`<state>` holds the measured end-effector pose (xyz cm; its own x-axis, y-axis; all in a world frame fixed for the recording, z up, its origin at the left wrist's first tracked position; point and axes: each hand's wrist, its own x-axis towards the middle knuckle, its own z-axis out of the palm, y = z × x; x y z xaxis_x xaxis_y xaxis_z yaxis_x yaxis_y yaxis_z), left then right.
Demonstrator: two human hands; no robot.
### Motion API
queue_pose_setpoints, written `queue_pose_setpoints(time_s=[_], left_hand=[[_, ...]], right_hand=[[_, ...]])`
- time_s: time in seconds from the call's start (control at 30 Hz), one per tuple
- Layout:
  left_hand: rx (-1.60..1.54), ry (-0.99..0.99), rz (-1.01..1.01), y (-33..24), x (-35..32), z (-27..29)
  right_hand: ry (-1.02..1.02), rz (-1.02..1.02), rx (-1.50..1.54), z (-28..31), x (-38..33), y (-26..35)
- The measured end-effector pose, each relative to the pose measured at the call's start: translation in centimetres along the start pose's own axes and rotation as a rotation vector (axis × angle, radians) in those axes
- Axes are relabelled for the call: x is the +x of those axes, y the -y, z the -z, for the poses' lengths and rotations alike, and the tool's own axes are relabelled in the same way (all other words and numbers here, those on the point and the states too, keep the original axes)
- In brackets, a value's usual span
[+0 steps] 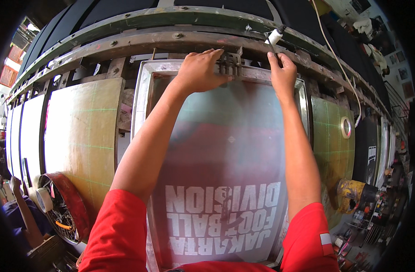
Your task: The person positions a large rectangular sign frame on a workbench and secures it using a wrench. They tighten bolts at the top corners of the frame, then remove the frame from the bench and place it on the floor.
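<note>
Metal-framed printing screen (pixel 225 149) on long workshop table (pixel 85 131) | hands: left (pixel 200 70) spread over clamp (pixel 229 64) | right (pixel 282 75) pinching frame edge

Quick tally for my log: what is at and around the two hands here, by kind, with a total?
Bare hands: 2, left hand and right hand
Metal-framed printing screen with mesh: 1
Small metal clamp on the frame top: 1
Yellowish-green gridded boards: 2
Yellow heat gun: 1
Total: 7

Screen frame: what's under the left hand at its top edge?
The left hand lies on the screen frame's top rail, fingers on a metal clamp bracket. The rail directly beneath the palm is covered. The right hand rests further right.
</note>
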<state>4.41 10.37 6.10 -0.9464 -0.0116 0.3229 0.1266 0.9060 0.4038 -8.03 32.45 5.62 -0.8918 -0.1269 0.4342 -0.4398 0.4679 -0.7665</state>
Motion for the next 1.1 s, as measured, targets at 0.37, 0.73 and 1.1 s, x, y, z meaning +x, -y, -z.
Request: queue_pose_setpoints(time_s=[0.37, 0.73, 1.1], left_hand=[[0.061, 0.065, -0.004, 0.1, 0.1, 0.2], [0.054, 0.025, -0.010, -0.1, 0.1, 0.0], [0.062, 0.003, -0.035, 0.0, -0.2, 0.1]], right_hand=[[0.066, 0.046, 0.035, 0.2, -0.7, 1.6], [0.109, 0.081, 0.136, -0.3, -0.6, 0.8], [0.263, 0.234, 0.142, -1.0, -1.9, 2.4]])
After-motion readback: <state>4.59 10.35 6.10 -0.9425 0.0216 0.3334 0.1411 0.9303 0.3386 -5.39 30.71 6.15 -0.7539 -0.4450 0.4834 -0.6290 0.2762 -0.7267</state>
